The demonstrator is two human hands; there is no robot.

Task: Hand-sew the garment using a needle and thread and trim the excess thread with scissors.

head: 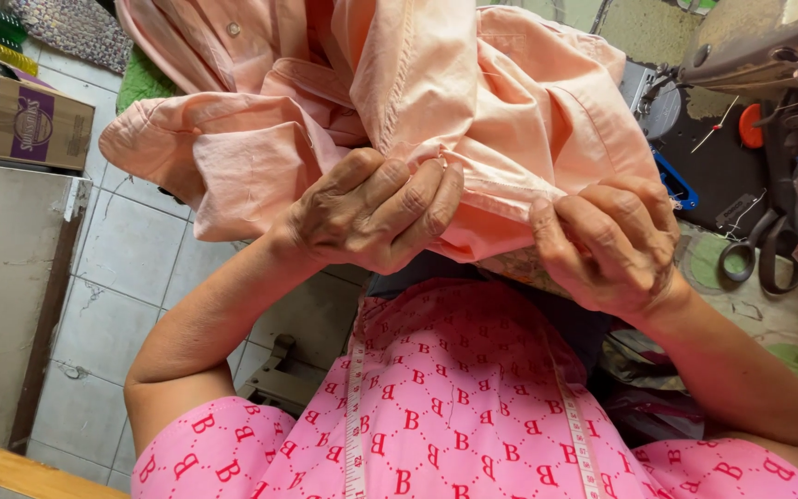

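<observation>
Nearest the camera, a pink patterned top (pixel 473 407) is seen, soft and creased, with a measuring tape (pixel 355 416) draped down it in two narrow strips. Just beyond, both hands are held close together but not touching, each clamped on a folded edge of a peach shirt (pixel 436 102). The left hand (pixel 371 208) is curled with its fingers wrapped over the fabric, and the right hand (pixel 607 245) is pinched on the same stitched edge, thumb against fingertips. The shirt is held up in the air between the body and the worktop (pixel 787 319); it is made of a smooth woven cloth, bunched in loose folds, with a small round button (pixel 233 29) near the top. Much of what lies behind is hidden by the shirt, and its upper part is cut off by the frame. At the right, a worn, stained worktop is shown, with black-handled scissors (pixel 764 254) lying on it near the right hand. Farther off, part of a sewing machine (pixel 768 46) is seen, cut off at the corner. At the left, a grey tiled floor (pixel 131 249) lies open below, bounded by a flat pale panel (pixel 2 296) with a cardboard box (pixel 34 125) on top. A wooden edge (pixel 2 467) is cut off at the lower left corner. What lies under the shirt cannot be made out.
</observation>
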